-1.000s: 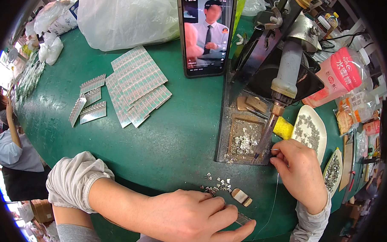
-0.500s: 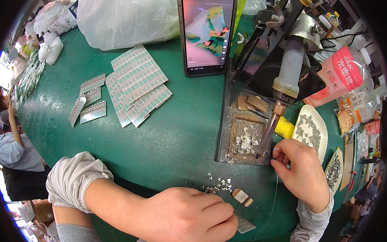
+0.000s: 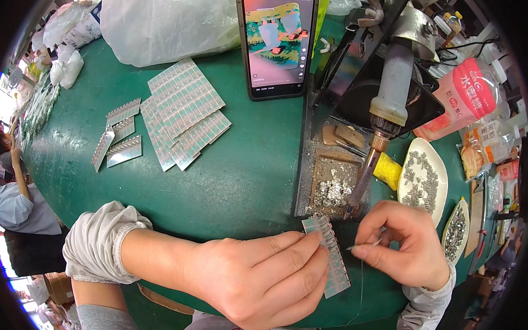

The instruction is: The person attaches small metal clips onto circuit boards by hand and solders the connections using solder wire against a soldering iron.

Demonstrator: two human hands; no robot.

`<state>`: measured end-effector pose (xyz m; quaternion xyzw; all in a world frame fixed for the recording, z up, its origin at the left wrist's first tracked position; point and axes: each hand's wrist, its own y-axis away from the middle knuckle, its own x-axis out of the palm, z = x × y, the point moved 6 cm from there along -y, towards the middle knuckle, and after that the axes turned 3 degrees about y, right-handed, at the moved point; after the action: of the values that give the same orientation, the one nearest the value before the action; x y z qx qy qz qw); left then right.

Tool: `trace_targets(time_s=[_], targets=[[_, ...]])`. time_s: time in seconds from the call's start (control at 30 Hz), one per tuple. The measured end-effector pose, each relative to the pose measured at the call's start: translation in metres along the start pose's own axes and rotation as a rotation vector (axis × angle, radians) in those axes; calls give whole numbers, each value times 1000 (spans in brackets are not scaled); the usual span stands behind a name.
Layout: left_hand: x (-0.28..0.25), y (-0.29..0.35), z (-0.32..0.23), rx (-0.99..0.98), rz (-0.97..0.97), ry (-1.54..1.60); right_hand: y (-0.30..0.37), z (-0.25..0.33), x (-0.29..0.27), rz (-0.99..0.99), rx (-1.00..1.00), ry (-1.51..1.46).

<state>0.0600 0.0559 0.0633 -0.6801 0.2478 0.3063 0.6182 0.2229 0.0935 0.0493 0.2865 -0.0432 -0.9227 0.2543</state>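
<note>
Under the tip of a soldering iron [image 3: 390,91] clamped in a stand, my left hand [image 3: 260,275] grips a small circuit board panel [image 3: 334,266] with metal pieces along one edge. My fingers close on its left side, and the panel lies tilted toward me. To its right, my right hand [image 3: 404,242] pinches a thin wire [image 3: 362,285], probably solder, that trails down to the table's near edge. The iron's tip points down over a tray [image 3: 313,184] of silvery scraps, just beyond both hands.
Flat panels [image 3: 185,98] lie stacked at the left, beside several panels with metal pieces [image 3: 124,147]. A phone [image 3: 275,90] stands upright at the back, near a plastic bag [image 3: 164,27]. Two dishes of small metal parts [image 3: 444,165] [image 3: 463,221] and a yellow sponge [image 3: 387,171] sit right.
My left hand has brought the panel up from the near edge toward the iron's tip. My right hand has drawn down and nearer to it with the wire. The phone's picture differs.
</note>
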Motion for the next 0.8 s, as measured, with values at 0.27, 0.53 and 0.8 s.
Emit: trace_targets(time_s=[0.27, 0.53, 0.8], targets=[[4, 8, -3, 55, -4, -29, -1, -3, 14, 80, 24, -113], [5, 8, -4, 36, -7, -25, -3, -3, 18, 97, 37, -117], [-1, 1, -1, 43, 4, 3, -4, -5, 18, 90, -4, -149]])
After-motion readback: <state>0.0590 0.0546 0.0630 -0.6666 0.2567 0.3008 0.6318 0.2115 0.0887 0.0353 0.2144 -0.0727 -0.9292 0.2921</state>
